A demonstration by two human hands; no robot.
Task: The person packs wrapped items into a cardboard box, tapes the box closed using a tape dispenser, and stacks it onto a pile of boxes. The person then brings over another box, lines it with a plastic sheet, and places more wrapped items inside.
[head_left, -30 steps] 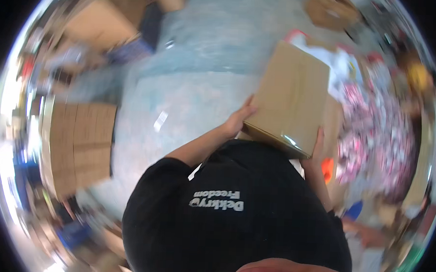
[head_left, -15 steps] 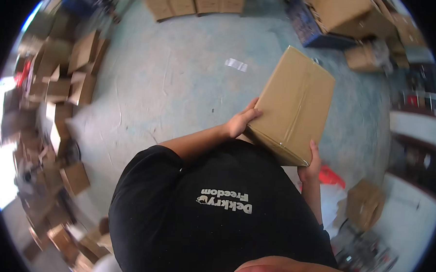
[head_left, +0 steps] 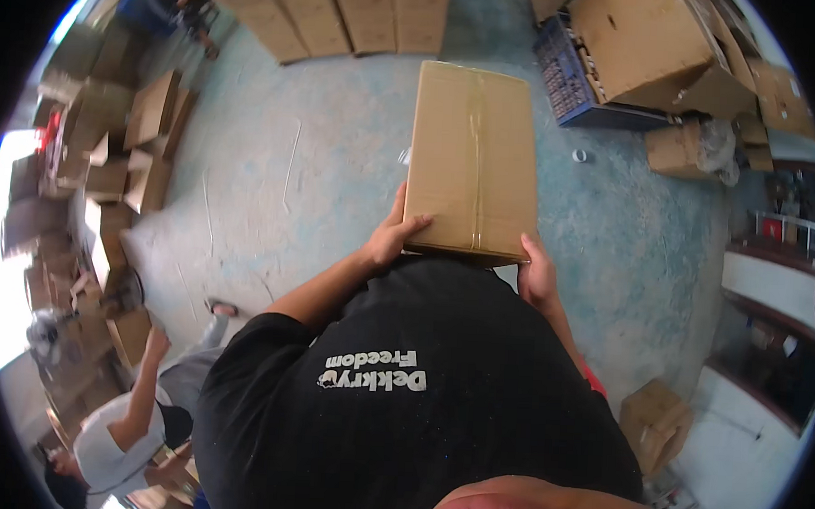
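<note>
Both hands, left hand [head_left: 392, 238] & right hand [head_left: 536, 276], gripped the taped cardboard box [head_left: 473, 157] at 12 o'clock; best kept level, close to chest.

Daylight was bright and even. A blown-out white patch sat at the rim far beyond the left hand [head_left: 392, 240], washing out detail there. The box [head_left: 473, 159] between the hands was sharp, its tape faintly glossy. Shadows were soft. Strong fisheye bending curved the cartons [head_left: 332, 13] ahead of the hands; the rim was black, with blur near the lower edge.
</note>
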